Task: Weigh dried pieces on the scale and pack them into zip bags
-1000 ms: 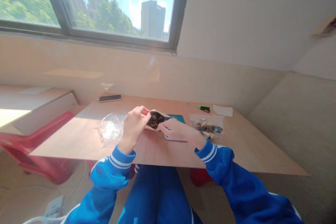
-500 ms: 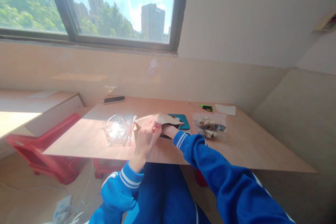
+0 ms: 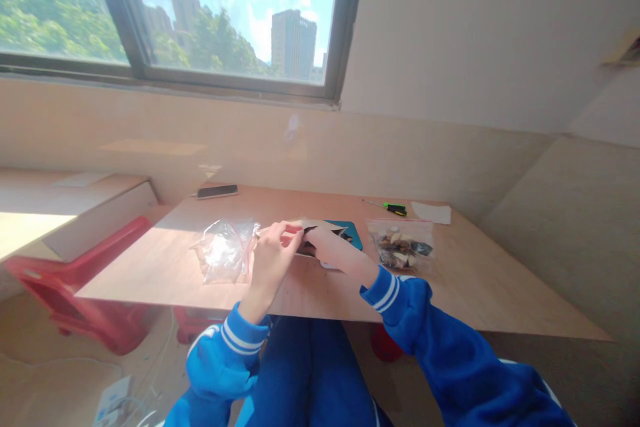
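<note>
A brown paper bag (image 3: pixel 315 223) with a dark inside lies at the middle of the table, its mouth toward me. My left hand (image 3: pixel 275 250) pinches the bag's left edge between closed fingers. My right hand (image 3: pixel 326 243) reaches into the mouth; its fingers are hidden there, so whether they hold anything does not show. Partly covered by the bag, a blue tray-like item (image 3: pixel 355 235) sits just behind. To the left is a clear zip bag (image 3: pixel 225 253), its contents lost in glare. On the right lies another zip bag (image 3: pixel 404 247) with brown, cream and dark pieces.
Toward the back of the wooden table (image 3: pixel 475 280) are a phone (image 3: pixel 217 192), a green-and-black screwdriver (image 3: pixel 395 208) and a white sheet (image 3: pixel 432 213). A red plastic chair (image 3: pixel 95 307) stands at the left, near a power strip (image 3: pixel 113 400) and cables on the floor.
My right hand has drawn partly back out of the paper bag, baring more wrist. The bag's raised upper flap sits lower. My left hand keeps its grip on the edge.
</note>
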{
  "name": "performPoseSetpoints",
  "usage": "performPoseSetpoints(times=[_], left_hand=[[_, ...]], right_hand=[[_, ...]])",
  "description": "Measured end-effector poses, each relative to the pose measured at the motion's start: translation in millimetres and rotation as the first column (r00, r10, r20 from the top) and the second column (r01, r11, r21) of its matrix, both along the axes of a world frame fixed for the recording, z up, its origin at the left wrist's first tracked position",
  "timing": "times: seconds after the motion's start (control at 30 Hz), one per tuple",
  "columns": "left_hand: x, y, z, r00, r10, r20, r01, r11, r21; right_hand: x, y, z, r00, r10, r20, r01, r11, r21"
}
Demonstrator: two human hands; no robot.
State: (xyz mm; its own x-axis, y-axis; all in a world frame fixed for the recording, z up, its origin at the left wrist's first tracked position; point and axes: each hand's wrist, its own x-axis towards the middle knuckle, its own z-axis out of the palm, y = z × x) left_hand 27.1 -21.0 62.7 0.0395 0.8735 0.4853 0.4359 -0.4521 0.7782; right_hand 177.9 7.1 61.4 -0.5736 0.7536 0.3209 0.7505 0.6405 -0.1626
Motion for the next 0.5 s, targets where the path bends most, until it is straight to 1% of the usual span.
performPoseSetpoints(times=[0.07,0.13,0.2,0.27,0.37,0.43,0.5], left_hand=[[-2,3,2.1,0.996,-0.039,0.080,0.041,0.999,-0.025],[-6,4,2.6,0.986,-0.059,0.155,0.067,0.997,-0.046],[-13,6,-1.2,0.982,-0.060,0.178,0.067,0.997,-0.032],[-23,7,-10.7,0.985,-0.083,0.150,0.081,0.997,0.019],[-34,12,-31.8,0.984,-0.163,0.071,0.158,0.985,0.072],[-36,18,-45.0,0.991,-0.135,0.001,0.135,0.987,0.090],[-34,24,-53.7,0.996,-0.076,-0.036,0.079,0.994,0.081]], right_hand=[[3,-4,10.1,0.999,0.039,-0.016,-0.040,0.998,-0.051],[5,-9,22.4,0.993,0.073,-0.088,-0.082,0.992,-0.095],[7,-12,33.7,0.981,0.085,-0.175,-0.108,0.986,-0.126],[9,-13,42.0,0.973,0.077,-0.217,-0.109,0.985,-0.137],[12,-10,50.9,0.965,0.098,-0.243,-0.132,0.983,-0.128],[17,-8,58.1,0.947,0.127,-0.294,-0.167,0.979,-0.117],[24,-9,67.0,0.916,0.137,-0.377,-0.193,0.974,-0.115]])
